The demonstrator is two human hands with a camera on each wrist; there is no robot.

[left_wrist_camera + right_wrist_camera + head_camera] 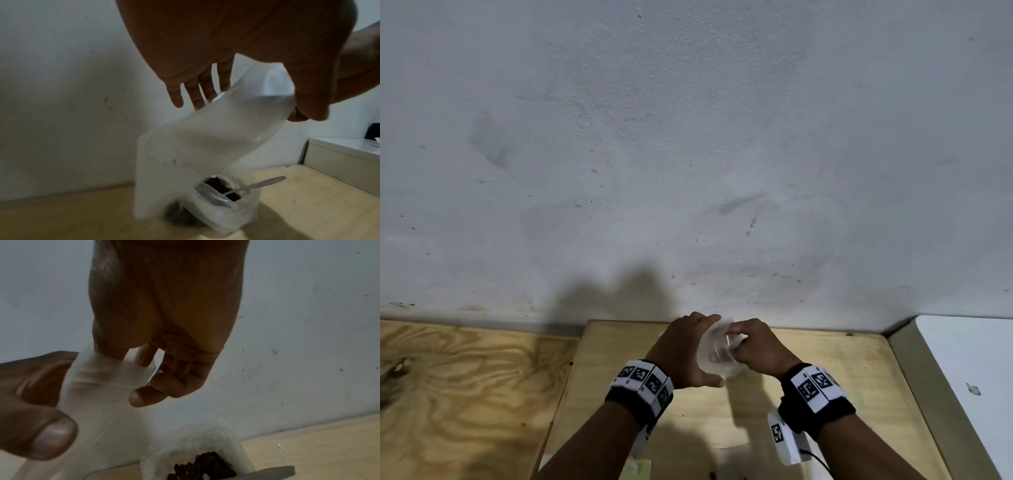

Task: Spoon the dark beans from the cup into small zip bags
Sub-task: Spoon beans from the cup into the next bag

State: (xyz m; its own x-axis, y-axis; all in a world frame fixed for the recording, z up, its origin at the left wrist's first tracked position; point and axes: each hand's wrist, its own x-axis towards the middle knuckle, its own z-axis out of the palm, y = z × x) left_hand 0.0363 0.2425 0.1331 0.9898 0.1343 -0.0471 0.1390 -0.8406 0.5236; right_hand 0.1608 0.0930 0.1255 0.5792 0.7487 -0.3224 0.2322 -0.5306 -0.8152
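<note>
A clear, empty zip bag hangs between my two hands above the wooden table. My left hand holds one side of it, thumb in front and fingers straight behind. At the bag's top edge, my right hand pinches with curled fingers. Below the bag stands a clear plastic cup of dark beans, with a pale spoon leaning in it. In the head view my hands hide the cup.
The light wooden table butts against a scuffed white wall. A darker plywood surface lies to the left and a white counter to the right, with a dark object on it.
</note>
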